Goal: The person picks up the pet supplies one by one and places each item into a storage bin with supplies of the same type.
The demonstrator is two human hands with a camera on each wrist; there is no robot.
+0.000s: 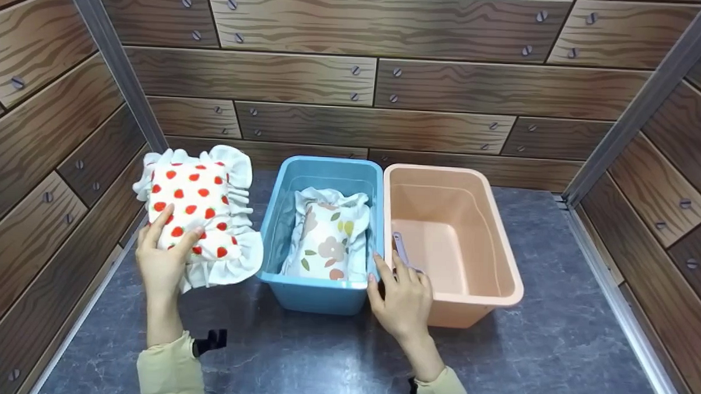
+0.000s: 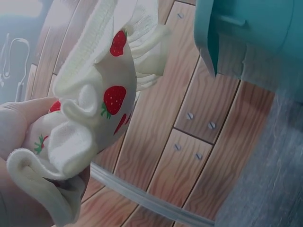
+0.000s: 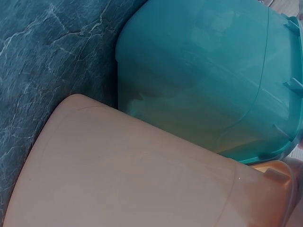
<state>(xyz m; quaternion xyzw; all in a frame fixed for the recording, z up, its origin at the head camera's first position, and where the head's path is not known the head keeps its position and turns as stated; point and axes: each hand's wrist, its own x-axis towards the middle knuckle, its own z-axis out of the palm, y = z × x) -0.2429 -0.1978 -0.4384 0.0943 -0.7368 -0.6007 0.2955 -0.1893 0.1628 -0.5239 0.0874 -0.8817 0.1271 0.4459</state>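
Note:
My left hand [image 1: 163, 260] grips a small ruffled pillow [image 1: 190, 206] with red strawberries on white, held up left of the blue bin [image 1: 318, 295]. In the left wrist view, the fingers close on the bunched pillow [image 2: 113, 85]. A second small pillow [image 1: 326, 237], with flower and leaf prints and a pale frill, lies inside the blue bin. My right hand [image 1: 402, 298] rests at the near corner where the blue bin and peach bin [image 1: 451, 305] meet, fingers over the rims. A lilac handle-like thing [image 1: 399, 245] sits inside the peach bin, partly hidden behind that hand.
Wood-pattern panels [image 1: 308, 79] enclose the back and both sides. Metal strips [image 1: 620, 314] run along the panel edges. Both bins stand side by side on a dark marbled floor [image 1: 566, 356].

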